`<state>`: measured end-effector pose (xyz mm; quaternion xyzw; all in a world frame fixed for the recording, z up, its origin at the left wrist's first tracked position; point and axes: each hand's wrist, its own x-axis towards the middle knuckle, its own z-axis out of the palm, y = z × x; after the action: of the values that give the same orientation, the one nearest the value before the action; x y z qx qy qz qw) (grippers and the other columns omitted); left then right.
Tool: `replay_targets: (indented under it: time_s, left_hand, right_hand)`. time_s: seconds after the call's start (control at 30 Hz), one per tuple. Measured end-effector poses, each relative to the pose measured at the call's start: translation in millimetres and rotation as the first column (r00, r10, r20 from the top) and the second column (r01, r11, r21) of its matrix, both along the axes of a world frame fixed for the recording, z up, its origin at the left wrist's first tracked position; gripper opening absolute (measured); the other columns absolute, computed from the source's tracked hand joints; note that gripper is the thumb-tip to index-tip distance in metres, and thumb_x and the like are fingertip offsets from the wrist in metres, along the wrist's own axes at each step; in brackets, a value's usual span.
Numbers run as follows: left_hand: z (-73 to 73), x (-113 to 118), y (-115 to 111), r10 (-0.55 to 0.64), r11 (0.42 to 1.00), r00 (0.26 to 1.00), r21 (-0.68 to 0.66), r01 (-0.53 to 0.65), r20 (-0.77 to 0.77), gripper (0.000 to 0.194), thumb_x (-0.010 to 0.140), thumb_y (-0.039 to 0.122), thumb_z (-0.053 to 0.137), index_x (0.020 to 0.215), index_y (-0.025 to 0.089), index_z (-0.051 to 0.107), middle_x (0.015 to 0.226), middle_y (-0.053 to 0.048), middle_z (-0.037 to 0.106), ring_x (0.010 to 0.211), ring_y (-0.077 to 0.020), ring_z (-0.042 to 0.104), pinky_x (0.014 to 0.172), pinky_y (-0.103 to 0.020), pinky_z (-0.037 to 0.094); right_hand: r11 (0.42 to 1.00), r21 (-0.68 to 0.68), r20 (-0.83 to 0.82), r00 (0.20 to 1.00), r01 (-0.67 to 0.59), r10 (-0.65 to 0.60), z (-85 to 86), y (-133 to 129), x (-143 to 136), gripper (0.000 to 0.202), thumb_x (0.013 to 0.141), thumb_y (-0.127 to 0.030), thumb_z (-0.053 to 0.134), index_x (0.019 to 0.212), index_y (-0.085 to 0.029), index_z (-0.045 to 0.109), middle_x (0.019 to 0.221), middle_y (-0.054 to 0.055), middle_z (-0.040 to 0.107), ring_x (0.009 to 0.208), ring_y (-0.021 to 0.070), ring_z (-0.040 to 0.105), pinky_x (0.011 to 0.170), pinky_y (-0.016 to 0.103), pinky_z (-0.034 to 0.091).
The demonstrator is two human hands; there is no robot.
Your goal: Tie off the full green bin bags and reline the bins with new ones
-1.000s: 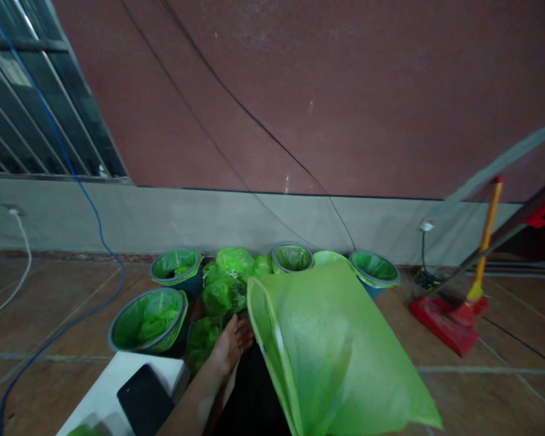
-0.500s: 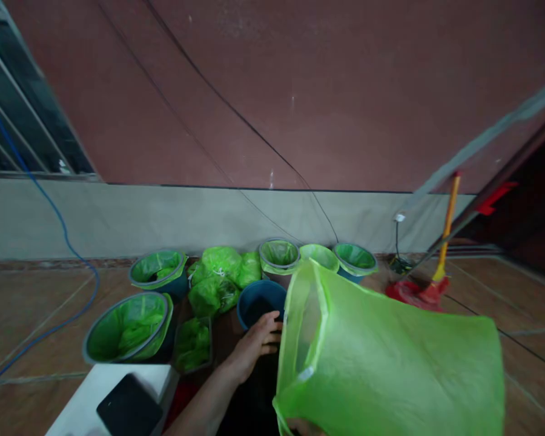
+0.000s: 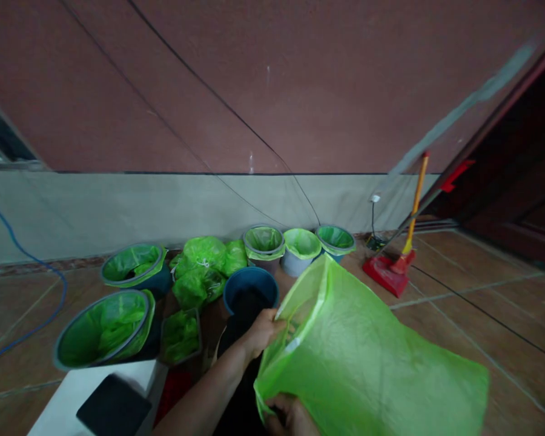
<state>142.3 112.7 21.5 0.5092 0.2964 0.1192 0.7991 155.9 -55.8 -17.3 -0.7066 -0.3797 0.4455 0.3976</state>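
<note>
A large green plastic bag (image 3: pixel 372 345) spreads out toward the lower right, its mouth facing left. My left hand (image 3: pixel 266 330) grips the far edge of the mouth, with some fingers inside and seen through the film. At the bottom, my right hand (image 3: pixel 293 415) is closed on the near edge of the mouth. Just beyond my left hand stands a blue bucket (image 3: pixel 251 290) without a liner. Behind it, near the wall, are a grey-rimmed bin (image 3: pixel 264 242), a pale bin (image 3: pixel 300 249) and a blue bin (image 3: pixel 336 241), all lined with green bags.
Lined bins (image 3: pixel 104 330) stand at the left, beside tied green bags (image 3: pixel 200 266) and a small basket (image 3: pixel 180 334). A dark flat object (image 3: pixel 113 406) lies on a white box (image 3: pixel 59 402). A red dustpan (image 3: pixel 388 272) and cables are at the right.
My left hand has moved from beside the bag onto its mouth and closed there. The bag has tilted down to the right, and more of my right hand shows. The view has turned right.
</note>
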Motion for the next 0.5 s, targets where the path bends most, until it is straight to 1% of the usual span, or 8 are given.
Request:
replay_targets:
  time_s: [0.07,0.17,0.23,0.3,0.37,0.43,0.5]
  left_hand:
    - [8.2,-6.6,-5.2,0.015,1.000,1.000,0.007,-0.015,0.004,0.037,0.063,0.041,0.075,0.082,0.010,0.068,0.067,-0.003,0.066,0.052,-0.0116,0.053,0.051,-0.023,0.037]
    - [27.7,-23.6,-18.7,0.001,1.000,1.000,0.018,-0.002,0.006,0.039,0.069,0.046,0.072,0.088,0.011,0.069,0.068,-0.002,0.066,0.055,-0.0119,0.053,0.053,-0.022,0.037]
    - [40.0,-35.9,-29.8,0.002,0.999,1.000,0.040,-0.001,-0.002,0.042,0.073,0.051,0.068,0.089,0.013,0.071,0.068,-0.001,0.065,0.059,-0.0119,0.052,0.055,-0.022,0.037]
    - [47.4,-46.2,-39.7,0.055,0.996,0.998,0.077,-0.054,-0.009,0.045,0.074,0.057,0.066,0.087,0.014,0.072,0.069,0.000,0.064,0.063,-0.0123,0.052,0.059,-0.022,0.039]
    - [49.9,-54.0,-46.6,0.086,0.991,0.996,0.101,-0.085,0.002,0.050,0.076,0.063,0.061,0.083,0.015,0.071,0.069,0.000,0.063,0.065,-0.0127,0.051,0.060,-0.022,0.039]
    - [51.1,-60.2,-50.1,0.030,0.993,0.998,0.111,-0.036,0.054,0.057,0.079,0.069,0.053,0.084,0.015,0.070,0.070,-0.001,0.062,0.065,-0.0133,0.051,0.061,-0.023,0.040]
    - [55.9,-66.6,-51.6,-0.087,0.989,0.985,0.133,0.067,0.151,0.066,0.081,0.074,0.045,0.095,0.014,0.070,0.078,-0.003,0.064,0.071,-0.0156,0.055,0.067,-0.025,0.043]
  right_hand:
    - [1.000,-0.007,-0.111,0.994,-0.022,0.021,0.6,3.2,0.8,0.034,0.069,-0.053,0.066,0.069,-0.019,0.066,0.063,0.001,0.060,0.063,0.0158,0.052,0.061,0.024,0.041]
    - [0.999,-0.027,-0.290,0.957,-0.033,0.024,3.9,6.8,-0.9,0.040,0.067,-0.057,0.065,0.066,-0.017,0.061,0.058,-0.001,0.054,0.055,0.0122,0.046,0.054,0.024,0.037]
    - [0.999,-0.043,-0.366,0.931,-0.025,0.008,6.0,7.6,-3.0,0.042,0.065,-0.059,0.066,0.065,-0.017,0.060,0.057,-0.002,0.051,0.052,0.0100,0.042,0.052,0.023,0.035]
    - [0.998,-0.055,-0.414,0.910,-0.039,0.013,7.2,7.9,-5.7,0.043,0.064,-0.059,0.068,0.065,-0.017,0.061,0.057,-0.002,0.051,0.050,0.0086,0.040,0.051,0.023,0.036]
    - [0.995,-0.063,-0.438,0.898,-0.073,0.038,7.5,8.6,-8.8,0.044,0.065,-0.060,0.067,0.069,-0.016,0.063,0.058,-0.002,0.052,0.051,0.0083,0.041,0.052,0.023,0.037]
    - [0.993,-0.056,-0.435,0.897,-0.108,0.073,8.0,9.6,-11.5,0.045,0.068,-0.060,0.065,0.076,-0.016,0.067,0.062,-0.001,0.055,0.054,0.0095,0.045,0.054,0.024,0.039]
    - [0.991,-0.039,-0.422,0.901,-0.131,0.103,9.7,9.9,-12.5,0.047,0.071,-0.061,0.062,0.087,-0.017,0.068,0.068,0.001,0.059,0.059,0.0116,0.050,0.058,0.025,0.042]
